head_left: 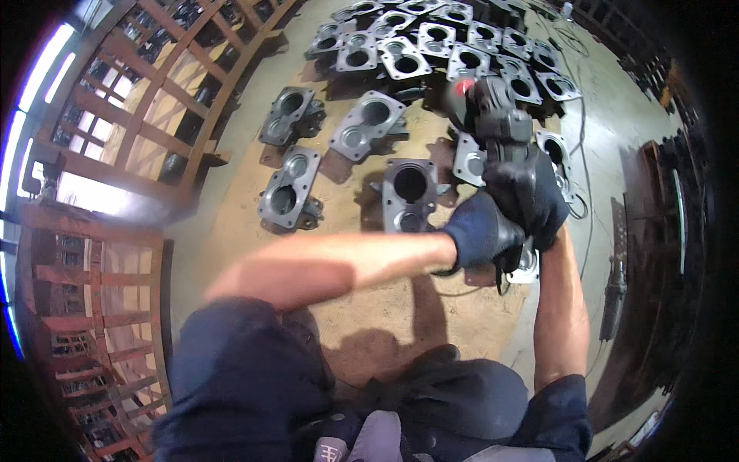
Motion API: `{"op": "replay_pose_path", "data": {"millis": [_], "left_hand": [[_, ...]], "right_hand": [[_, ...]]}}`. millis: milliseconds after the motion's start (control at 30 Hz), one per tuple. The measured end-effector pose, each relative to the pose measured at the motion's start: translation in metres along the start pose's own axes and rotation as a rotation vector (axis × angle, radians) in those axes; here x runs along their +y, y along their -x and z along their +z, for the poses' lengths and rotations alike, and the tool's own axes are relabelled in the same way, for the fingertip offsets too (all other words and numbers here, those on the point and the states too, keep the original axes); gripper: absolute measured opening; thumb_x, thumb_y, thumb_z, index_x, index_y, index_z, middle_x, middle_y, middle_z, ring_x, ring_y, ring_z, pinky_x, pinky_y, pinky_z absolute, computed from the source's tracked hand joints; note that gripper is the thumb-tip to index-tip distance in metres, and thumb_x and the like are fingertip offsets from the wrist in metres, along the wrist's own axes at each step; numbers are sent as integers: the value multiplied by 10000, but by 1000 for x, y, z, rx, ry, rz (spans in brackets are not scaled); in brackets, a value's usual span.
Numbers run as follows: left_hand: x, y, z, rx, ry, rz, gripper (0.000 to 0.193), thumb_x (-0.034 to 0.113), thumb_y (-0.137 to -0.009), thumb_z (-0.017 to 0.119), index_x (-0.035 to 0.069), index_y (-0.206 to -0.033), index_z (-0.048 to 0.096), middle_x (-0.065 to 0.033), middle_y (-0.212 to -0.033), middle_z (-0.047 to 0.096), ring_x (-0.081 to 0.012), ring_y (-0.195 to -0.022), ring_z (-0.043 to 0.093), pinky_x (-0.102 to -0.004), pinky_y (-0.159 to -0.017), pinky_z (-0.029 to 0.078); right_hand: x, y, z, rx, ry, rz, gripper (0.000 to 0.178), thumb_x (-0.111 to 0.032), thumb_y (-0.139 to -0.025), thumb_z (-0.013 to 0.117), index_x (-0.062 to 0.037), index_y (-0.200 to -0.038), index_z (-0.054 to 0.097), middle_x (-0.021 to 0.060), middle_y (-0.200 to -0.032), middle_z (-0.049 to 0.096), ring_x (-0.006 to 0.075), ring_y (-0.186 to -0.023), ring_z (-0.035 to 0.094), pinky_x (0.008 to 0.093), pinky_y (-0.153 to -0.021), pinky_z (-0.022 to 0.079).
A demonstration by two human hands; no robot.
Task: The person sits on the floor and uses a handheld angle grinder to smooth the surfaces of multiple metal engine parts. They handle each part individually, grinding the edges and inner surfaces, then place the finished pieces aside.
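A black handheld power grinder [502,123] is held up on the right side, its head pointing away from me. A blurred red spot shows at its far end. My right hand [543,202], in a dark glove, is closed around the grinder's body. My left hand [483,229], in a blue and black glove, reaches across and is closed on the rear of the grinder; its fingertips are partly hidden. Beneath the tool lie grey cast metal housings with round bores, one housing [469,160] partly covered by it. Another housing [409,192] stands just left of my left hand.
More castings lie to the left, such as this housing [368,125], and several crowd the far end. They rest on a tan board [346,296] over the floor. Reddish slatted crates [146,100] line the left. A cable [583,146] runs along the floor at right.
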State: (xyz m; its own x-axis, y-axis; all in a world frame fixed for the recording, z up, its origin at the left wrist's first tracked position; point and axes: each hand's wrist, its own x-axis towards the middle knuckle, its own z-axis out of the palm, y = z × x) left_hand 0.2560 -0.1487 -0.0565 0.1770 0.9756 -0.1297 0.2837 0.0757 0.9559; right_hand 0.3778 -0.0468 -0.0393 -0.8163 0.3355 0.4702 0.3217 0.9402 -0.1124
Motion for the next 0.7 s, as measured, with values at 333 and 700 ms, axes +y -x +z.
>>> {"op": "replay_pose_path", "data": {"millis": [333,700], "left_hand": [[36,20,20,-172,84,182,656,346,-826,784,-78,-1265,544,-201,-1076,699,-252,-960,695,-374,-845,559],[-11,-17,108,-350,1056,275,529,85,-944,688,35,-1430,485,-133,-1380,598,-221,-1275,569,-361,-1093,473]], "right_hand": [[33,-9,-109,-230,-325,249,352,-335,-870,720,-11,-1009,721,76,-918,700,173,-784,637,336,-735,538],[-18,-6,-75,-401,-349,749,490,-154,-640,789,-3,-1097,697,125,-866,734,188,-757,679,361,-749,574]]}}
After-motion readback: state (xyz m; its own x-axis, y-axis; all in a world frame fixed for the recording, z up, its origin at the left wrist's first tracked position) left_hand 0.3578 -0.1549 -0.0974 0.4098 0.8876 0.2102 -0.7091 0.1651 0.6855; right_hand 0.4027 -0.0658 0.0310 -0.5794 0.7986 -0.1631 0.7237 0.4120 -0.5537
